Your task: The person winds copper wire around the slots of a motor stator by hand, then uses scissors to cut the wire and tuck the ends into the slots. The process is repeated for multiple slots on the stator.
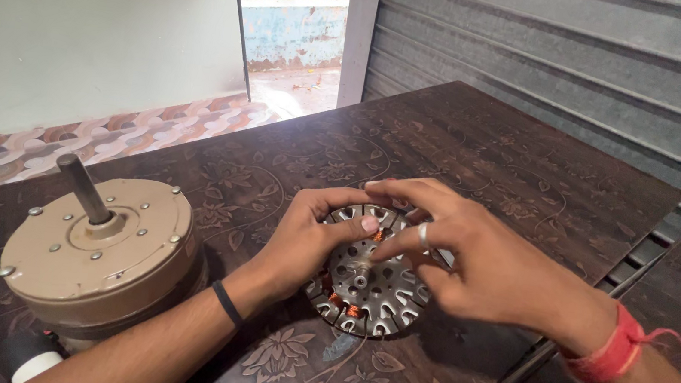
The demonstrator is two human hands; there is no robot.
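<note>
both hands gripping stator (367, 294) on table (492, 158): left hand (304, 243) at its nine o'clock, right hand (471, 255) at two; motor (103, 253) well apart at nine.

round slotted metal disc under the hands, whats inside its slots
In the metal disc, copper-coloured wire windings show through the slots along the near edge. The left hand and right hand cover the far slots, so their contents cannot be seen.
</note>
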